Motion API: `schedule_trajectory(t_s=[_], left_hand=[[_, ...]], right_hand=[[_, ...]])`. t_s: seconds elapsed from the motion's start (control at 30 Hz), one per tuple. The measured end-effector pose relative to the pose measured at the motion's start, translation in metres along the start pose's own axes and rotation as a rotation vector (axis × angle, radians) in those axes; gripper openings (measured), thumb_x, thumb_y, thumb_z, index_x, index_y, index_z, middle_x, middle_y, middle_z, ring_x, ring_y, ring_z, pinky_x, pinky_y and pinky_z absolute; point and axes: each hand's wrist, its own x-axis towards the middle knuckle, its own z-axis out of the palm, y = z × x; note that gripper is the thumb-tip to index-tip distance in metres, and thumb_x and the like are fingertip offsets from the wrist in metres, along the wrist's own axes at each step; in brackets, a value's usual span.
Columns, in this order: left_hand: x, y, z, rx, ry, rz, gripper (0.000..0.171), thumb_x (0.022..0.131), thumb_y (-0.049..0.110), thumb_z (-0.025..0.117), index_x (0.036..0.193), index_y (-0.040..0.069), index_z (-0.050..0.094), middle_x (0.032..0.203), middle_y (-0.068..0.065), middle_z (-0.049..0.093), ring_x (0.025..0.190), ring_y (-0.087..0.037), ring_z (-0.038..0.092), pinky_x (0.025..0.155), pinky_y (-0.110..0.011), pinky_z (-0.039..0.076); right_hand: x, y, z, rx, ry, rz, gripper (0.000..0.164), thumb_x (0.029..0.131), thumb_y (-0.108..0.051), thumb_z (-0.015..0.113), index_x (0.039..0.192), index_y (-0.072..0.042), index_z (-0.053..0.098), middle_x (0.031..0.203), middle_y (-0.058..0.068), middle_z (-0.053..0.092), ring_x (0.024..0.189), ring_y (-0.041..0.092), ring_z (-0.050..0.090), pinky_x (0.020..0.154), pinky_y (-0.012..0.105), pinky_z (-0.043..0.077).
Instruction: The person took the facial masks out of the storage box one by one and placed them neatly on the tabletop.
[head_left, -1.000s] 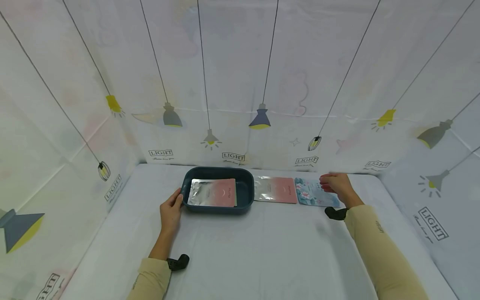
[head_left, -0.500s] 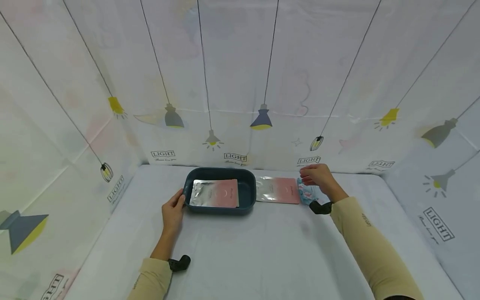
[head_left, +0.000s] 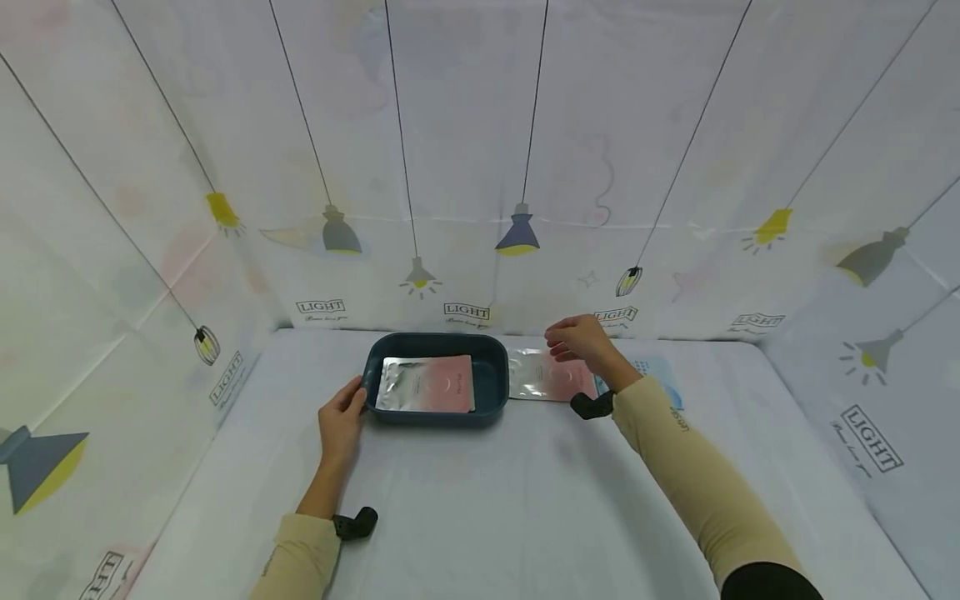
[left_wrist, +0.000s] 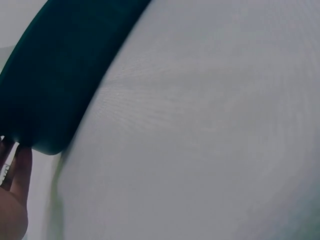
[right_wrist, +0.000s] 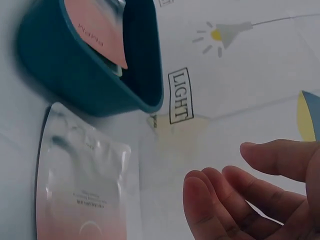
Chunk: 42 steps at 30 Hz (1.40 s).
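Note:
A dark teal rectangular tub [head_left: 491, 412] stands on the table, a silver-and-pink foil sachet [head_left: 427, 383] lying inside it. The fingers of my left hand [head_left: 341, 423] touch the outside of the tub's left end; in the left wrist view, straight fingers [left_wrist: 21, 175] meet that end from below. To the right of the tub lies a second silver-and-pink foil sachet [right_wrist: 82, 195], flat on the tablecloth. My right hand [head_left: 581, 340] is raised over this sachet, fingers loosely bent and thumb apart, holding nothing. A light blue sachet [head_left: 660, 375] lies farther right, partly covered by the right forearm.
A white cloth covers the table [head_left: 480, 508]. Behind and at both sides hang white curtains [head_left: 465, 167] printed with lamps and the word LIGHT. The back curtain comes down close behind the tub and sachets.
My right hand has moved left, from over the blue sachet to over the pink sachet beside the tub. My left hand, the tub and the sachets have stayed in place.

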Motion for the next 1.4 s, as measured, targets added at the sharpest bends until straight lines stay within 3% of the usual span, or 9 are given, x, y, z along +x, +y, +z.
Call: schedule_trajectory(t_s=[0.17, 0.33, 0.7, 1.0, 1.27, 1.4], left_hand=[[0.000, 0.001, 0.001, -0.001, 0.000, -0.005, 0.040, 0.101, 0.022, 0.055, 0.136, 0.001, 0.055, 0.138, -0.019, 0.056, 0.121, -0.030, 0.059, 0.084, -0.008, 0.052], [-0.001, 0.000, 0.002, -0.003, 0.014, -0.016, 0.041, 0.101, 0.023, 0.054, 0.137, 0.003, 0.055, 0.139, -0.018, 0.056, 0.122, -0.030, 0.058, 0.082, -0.004, 0.050], [0.000, -0.003, 0.007, -0.017, 0.024, -0.024, 0.039, 0.101, 0.021, 0.054, 0.136, 0.003, 0.056, 0.139, -0.015, 0.057, 0.121, -0.026, 0.059, 0.084, -0.007, 0.052], [-0.002, 0.000, 0.004, -0.031, 0.018, -0.034, 0.041, 0.101, 0.022, 0.054, 0.137, 0.003, 0.054, 0.141, -0.016, 0.055, 0.123, -0.027, 0.058, 0.084, -0.006, 0.050], [-0.002, -0.003, 0.006, -0.016, 0.026, -0.020, 0.041, 0.101, 0.023, 0.053, 0.137, 0.003, 0.054, 0.142, -0.015, 0.054, 0.126, -0.028, 0.057, 0.083, -0.004, 0.049], [-0.001, -0.005, 0.004, -0.018, 0.025, -0.011, 0.042, 0.101, 0.024, 0.053, 0.138, 0.003, 0.054, 0.142, -0.014, 0.054, 0.127, -0.027, 0.056, 0.085, -0.005, 0.049]], right_hand=[[0.004, -0.014, 0.025, 0.023, -0.034, -0.003, 0.037, 0.098, -0.020, 0.057, 0.127, 0.004, 0.058, 0.125, 0.026, 0.060, 0.107, 0.037, 0.064, 0.094, 0.042, 0.057], [0.010, -0.021, 0.050, 0.011, -0.029, -0.014, 0.034, 0.095, -0.018, 0.062, 0.121, 0.004, 0.063, 0.116, 0.024, 0.065, 0.097, 0.034, 0.068, 0.087, 0.041, 0.060], [0.019, -0.022, 0.095, -0.002, -0.070, 0.019, 0.031, 0.094, -0.013, 0.062, 0.118, 0.006, 0.063, 0.114, 0.024, 0.066, 0.098, 0.035, 0.068, 0.086, 0.039, 0.060], [0.024, -0.018, 0.128, -0.105, -0.126, 0.002, 0.026, 0.092, -0.011, 0.064, 0.111, 0.006, 0.068, 0.106, 0.024, 0.070, 0.087, 0.030, 0.071, 0.078, 0.037, 0.062], [0.026, -0.014, 0.144, -0.322, -0.094, 0.037, 0.019, 0.088, -0.014, 0.069, 0.097, 0.002, 0.073, 0.077, 0.009, 0.068, 0.068, 0.020, 0.066, 0.066, 0.030, 0.059], [0.026, -0.014, 0.149, -0.348, -0.082, 0.044, 0.016, 0.087, -0.012, 0.069, 0.090, 0.003, 0.074, 0.071, 0.007, 0.066, 0.060, 0.017, 0.062, 0.065, 0.031, 0.059]])
